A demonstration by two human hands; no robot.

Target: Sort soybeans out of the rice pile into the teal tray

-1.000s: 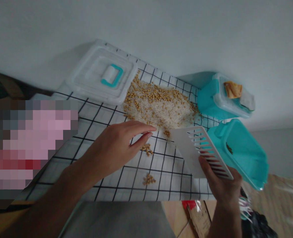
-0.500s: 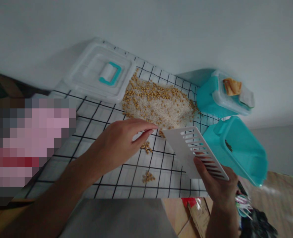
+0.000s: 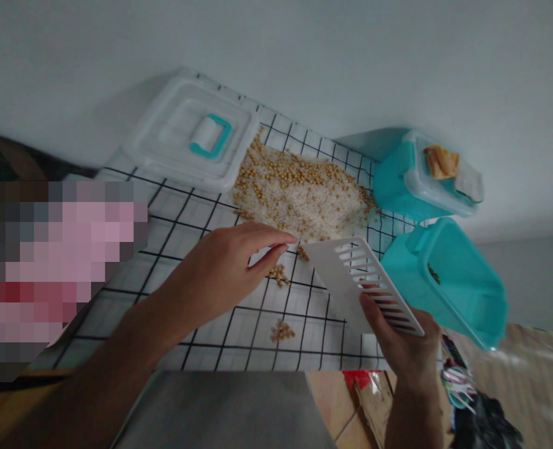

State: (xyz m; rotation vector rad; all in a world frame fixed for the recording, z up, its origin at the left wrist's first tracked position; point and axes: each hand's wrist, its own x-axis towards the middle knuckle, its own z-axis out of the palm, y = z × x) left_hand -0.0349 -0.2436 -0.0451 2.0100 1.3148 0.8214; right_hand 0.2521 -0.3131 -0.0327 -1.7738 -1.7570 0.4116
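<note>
My right hand [image 3: 407, 337] grips a white slotted plastic piece [image 3: 341, 280], thumb on its near face and fingers behind the slots. The piece is tilted, its upper left corner close to the fingertips of my left hand [image 3: 229, 268]. Thumb and forefinger of that hand are brought together in a pinch; whatever lies between the tips is too small to make out. Just beyond, white rice grains [image 3: 304, 206] mixed with yellow beans [image 3: 295, 171] lie spread over the checked cloth [image 3: 182, 218]. Small clusters of beans [image 3: 282, 332] sit nearer to me.
A clear lid [image 3: 164, 131] with a turquoise handle lies at the back left. On the right stand an open turquoise bin [image 3: 463, 293] and a lidded turquoise box [image 3: 398, 181] with a brown piece on top. A blurred-out area [image 3: 70, 262] covers the left side.
The white slotted piece and my right hand have shifted slightly left. My left hand has stayed almost in place. The view has moved a little.
</note>
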